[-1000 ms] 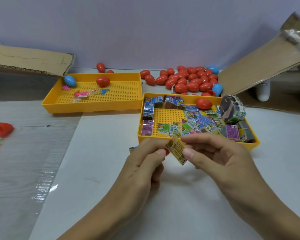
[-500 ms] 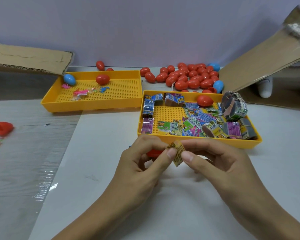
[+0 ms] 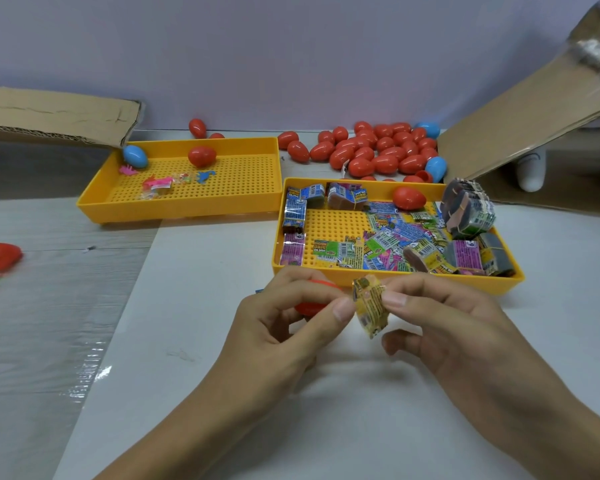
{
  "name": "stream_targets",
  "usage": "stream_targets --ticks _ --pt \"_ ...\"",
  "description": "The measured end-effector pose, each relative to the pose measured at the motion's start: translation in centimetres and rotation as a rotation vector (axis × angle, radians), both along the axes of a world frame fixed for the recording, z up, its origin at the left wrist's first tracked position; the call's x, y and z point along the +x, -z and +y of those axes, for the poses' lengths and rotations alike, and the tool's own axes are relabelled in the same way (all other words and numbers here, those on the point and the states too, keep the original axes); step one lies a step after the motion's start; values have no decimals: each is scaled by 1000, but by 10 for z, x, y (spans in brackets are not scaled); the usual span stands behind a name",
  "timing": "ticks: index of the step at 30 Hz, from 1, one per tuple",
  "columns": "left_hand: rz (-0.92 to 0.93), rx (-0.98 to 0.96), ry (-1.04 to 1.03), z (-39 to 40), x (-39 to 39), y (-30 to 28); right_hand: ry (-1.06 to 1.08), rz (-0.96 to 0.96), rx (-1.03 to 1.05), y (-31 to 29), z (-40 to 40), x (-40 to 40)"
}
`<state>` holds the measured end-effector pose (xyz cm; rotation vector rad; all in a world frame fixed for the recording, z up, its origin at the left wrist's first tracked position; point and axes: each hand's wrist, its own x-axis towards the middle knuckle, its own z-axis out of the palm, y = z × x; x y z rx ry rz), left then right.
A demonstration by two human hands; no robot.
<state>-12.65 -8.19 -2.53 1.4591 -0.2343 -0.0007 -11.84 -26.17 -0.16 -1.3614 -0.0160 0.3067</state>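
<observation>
Flat a second ago, the yellow leaflet [image 3: 369, 308] is now folded narrower above the surface, pinched between fingers of the left hand [image 3: 278, 327] and right hand [image 3: 447, 327]; the left also cups a red egg half [image 3: 309, 308], so stuffing looks near

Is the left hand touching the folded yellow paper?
Touching. The head view shows the left hand pinching the paper at its left edge, with no gap; the right hand pinches the other edge.
</observation>
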Motion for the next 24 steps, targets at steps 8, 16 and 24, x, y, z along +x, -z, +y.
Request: stream_targets --ticks 8,16,24 --pt "-2 -14 -9 1 1 4 -45 39 3 1 1 -2" --pt "-55 53 -105 0 0 4 2 -6 28 -3 -1 -1" --pt "-290 297 -280 -1 -7 3 -120 1 -46 4 -1 -2"
